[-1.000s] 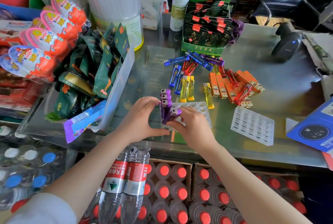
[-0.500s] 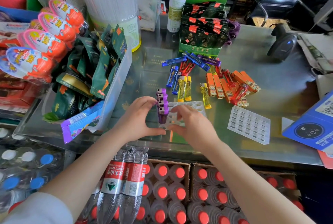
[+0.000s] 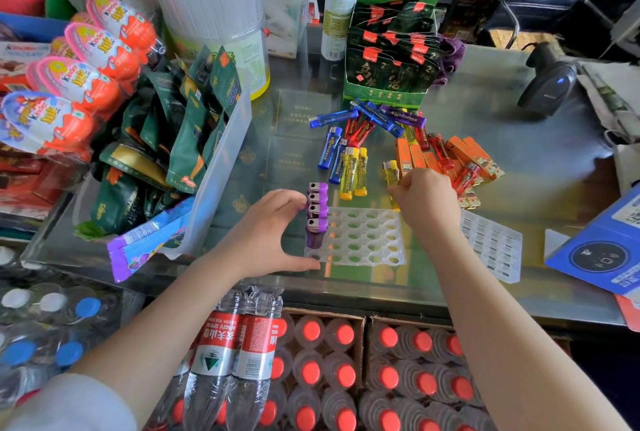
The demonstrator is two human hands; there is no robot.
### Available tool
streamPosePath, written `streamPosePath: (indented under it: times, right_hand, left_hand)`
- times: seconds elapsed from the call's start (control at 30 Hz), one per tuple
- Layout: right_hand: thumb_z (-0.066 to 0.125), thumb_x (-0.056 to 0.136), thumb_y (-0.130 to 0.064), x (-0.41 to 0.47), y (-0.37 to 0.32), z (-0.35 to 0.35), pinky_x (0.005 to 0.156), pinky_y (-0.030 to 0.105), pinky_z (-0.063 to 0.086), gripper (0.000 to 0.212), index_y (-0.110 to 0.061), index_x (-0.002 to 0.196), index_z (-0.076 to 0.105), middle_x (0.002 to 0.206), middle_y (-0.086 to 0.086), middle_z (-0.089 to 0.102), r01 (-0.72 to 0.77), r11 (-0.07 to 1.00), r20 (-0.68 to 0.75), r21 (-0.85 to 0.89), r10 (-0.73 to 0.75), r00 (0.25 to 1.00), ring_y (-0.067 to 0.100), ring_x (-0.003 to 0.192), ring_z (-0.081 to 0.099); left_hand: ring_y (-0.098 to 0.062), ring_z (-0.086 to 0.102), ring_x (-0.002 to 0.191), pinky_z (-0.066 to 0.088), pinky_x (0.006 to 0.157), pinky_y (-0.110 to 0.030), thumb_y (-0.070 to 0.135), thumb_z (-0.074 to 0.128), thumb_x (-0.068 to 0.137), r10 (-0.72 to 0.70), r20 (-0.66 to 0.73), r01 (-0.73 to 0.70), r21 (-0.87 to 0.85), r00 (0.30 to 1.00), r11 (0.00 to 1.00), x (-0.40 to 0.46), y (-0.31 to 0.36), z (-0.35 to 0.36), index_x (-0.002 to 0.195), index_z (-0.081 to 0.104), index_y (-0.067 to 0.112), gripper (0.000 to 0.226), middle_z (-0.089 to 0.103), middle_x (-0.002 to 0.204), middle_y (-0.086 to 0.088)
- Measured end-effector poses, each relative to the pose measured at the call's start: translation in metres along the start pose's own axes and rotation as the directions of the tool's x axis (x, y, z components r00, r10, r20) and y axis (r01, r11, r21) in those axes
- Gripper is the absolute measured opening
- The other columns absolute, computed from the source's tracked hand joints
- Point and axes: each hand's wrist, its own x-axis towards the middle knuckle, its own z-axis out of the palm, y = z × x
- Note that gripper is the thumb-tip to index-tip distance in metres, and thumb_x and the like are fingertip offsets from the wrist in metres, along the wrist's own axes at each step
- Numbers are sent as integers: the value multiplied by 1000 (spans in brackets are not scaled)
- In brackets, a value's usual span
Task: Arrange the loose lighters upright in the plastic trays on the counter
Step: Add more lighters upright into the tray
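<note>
a: status of the tray?
b: the clear plastic tray (image 3: 363, 240) lies flat on the glass counter (image 3: 519, 125), near its front edge. four purple lighters (image 3: 317, 214) stand upright in the tray's left column; the other sockets show no lighters.

a: left hand?
b: the left hand (image 3: 266, 236) rests at the tray's left side. fingers curve toward the purple lighters at their tops, thumb lies along the tray's near left corner. it is spread in a loose c-shape and does not clamp anything.

a: right hand?
b: the right hand (image 3: 427, 200) is beyond the tray's far right corner, fingers curled, pinching a yellow lighter (image 3: 391, 172) that lies on the counter.

a: loose stock?
b: blue lighters (image 3: 330, 150), two more yellow ones, red and orange lighters (image 3: 464, 157) lie flat behind the tray. a second tray (image 3: 491, 243) sits to the right, bottom up it seems. a barcode scanner (image 3: 550, 84) stands farther right.
</note>
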Motion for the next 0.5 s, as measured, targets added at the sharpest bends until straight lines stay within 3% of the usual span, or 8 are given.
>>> streamPosePath:
  times: [0.17, 0.23, 0.3, 0.33, 0.43, 0.5]
  right_hand:
    - [65, 80, -20, 9, -3, -1, 42, 21, 25, 23, -3, 69, 55, 57, 4, 46, -7, 997, 127, 71, -2, 992, 18, 50, 41]
    - [63, 81, -17, 6, -5, -8, 43, 20, 32, 12, -5, 78, 60, 62, 0, 49, 53, 978, 105, 203, -75, 992, 15, 55, 44]
    - [63, 83, -18, -6, -9, -15, 49, 7, 36, 11, -12, 90, 58, 73, -4, 54, 149, 914, 12, 377, -165, 986, 7, 60, 48]
    - [64, 83, -19, -13, -12, -17, 53, 6, 38, 12, -14, 90, 56, 75, -5, 56, 193, 868, -20, 458, -207, 978, 6, 62, 52]
    - [65, 83, -17, -34, -20, -14, 57, 19, 51, 13, -14, 80, 53, 73, -4, 65, 217, 748, 28, 627, -300, 953, 4, 60, 61]
    - [66, 82, -15, -42, -23, -6, 56, 16, 50, 18, -21, 74, 51, 71, -7, 66, 207, 731, 76, 650, -334, 939, -2, 58, 60]
  left_hand:
    - [-3, 33, 116, 26, 97, -24, 70, 59, 57, -13, -1, 13, -8, 1000, 1000, 1, -3, 3, 122, 45, 26, 80, 43, 124, 10]
    - [-3, 32, 116, 26, 97, -24, 70, 59, 57, -21, -5, 21, -10, 1000, 1000, 1, -3, 3, 122, 45, 25, 81, 43, 124, 11]
    - [-2, 31, 116, 24, 97, -22, 70, 59, 57, -29, -5, 29, -11, 1000, 1000, 0, -2, 3, 123, 45, 25, 82, 42, 125, 11]
    - [-3, 31, 117, 23, 97, -21, 70, 59, 57, -27, -8, 27, -11, 1000, 1000, 0, -1, 3, 123, 45, 24, 81, 43, 125, 10]
    - [-2, 30, 117, 21, 95, -16, 69, 60, 56, -28, -12, 28, -10, 1000, 1000, 0, -1, 4, 122, 46, 23, 81, 43, 125, 10]
    - [1, 28, 116, 20, 95, -15, 70, 59, 56, -31, -14, 31, -14, 999, 999, -1, 0, 4, 122, 46, 23, 82, 43, 125, 10]
